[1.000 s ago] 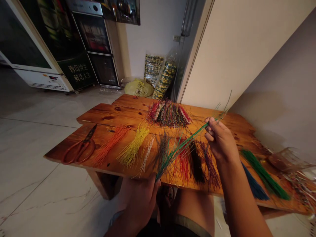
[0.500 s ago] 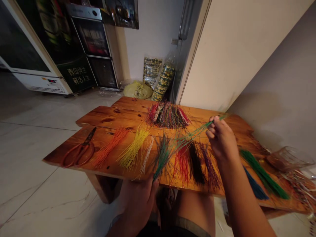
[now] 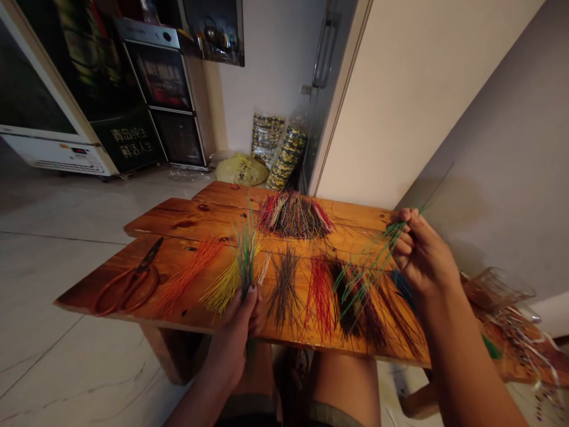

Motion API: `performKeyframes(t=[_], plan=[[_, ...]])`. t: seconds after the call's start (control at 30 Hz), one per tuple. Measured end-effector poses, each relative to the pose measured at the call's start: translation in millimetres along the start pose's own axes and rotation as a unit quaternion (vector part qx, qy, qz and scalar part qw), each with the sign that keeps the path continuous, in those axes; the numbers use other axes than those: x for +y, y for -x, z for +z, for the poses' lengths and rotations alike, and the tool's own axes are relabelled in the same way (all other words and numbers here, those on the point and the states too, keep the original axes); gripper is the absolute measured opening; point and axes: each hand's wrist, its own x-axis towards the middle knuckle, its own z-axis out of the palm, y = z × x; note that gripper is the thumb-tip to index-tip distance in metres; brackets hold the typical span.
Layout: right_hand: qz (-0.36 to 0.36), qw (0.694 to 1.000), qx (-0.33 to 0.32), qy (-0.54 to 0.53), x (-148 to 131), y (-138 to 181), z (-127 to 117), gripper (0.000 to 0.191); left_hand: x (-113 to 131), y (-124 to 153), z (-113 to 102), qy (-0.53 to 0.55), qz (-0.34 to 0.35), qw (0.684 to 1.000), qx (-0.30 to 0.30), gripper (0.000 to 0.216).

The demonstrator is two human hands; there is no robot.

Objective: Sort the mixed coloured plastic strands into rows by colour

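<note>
left hand (image 3: 235, 341) — grips mixed strands (image 3: 245, 258) | right hand (image 3: 422, 252) — pinches green strands (image 3: 391, 236)

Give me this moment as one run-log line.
left hand: grips strand bunch | right hand: pinches green strands | nearby: wooden table, colored strand piles, scissors

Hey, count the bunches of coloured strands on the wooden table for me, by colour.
On the wooden table:
Orange bunch: 1
Yellow bunch: 1
White bunch: 1
Grey-brown bunch: 1
Red bunch: 1
Black bunch: 1
Purple bunch: 1
Blue bunch: 1, partly hidden
Green bunch: 1, partly hidden
Mixed-colour pile: 1
Total: 10
</note>
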Motion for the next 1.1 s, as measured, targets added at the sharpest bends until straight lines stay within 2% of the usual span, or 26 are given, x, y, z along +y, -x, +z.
performKeyframes(t=[0.1,0.2,0.43,0.67,0.8,1.1], plan=[[0.046,0.998,-0.032,-0.013,10,5,12,0.015,7,-3,14,0.052,-0.031,0.997,-0.056,0.041],[0.078,0.996,-0.049,0.012,20,10,23,0.017,9,-5,26,0.055,-0.04,0.994,-0.09,0.039],[0.041,0.986,-0.04,0.154,34,16,45,0.018,13,-5,36,0.065,-0.011,0.989,-0.131,0.031],[0.017,0.976,-0.023,0.217,40,11,48,0.022,13,-6,30,0.026,0.005,0.995,-0.097,0.04],[0.027,0.973,-0.006,0.229,45,8,48,0.022,15,-5,28,-0.004,0.021,0.995,-0.102,0.043],[-0.023,0.959,0.023,0.282,66,0,42,0.026,18,3,35,-0.107,0.099,0.986,-0.083,0.031]])
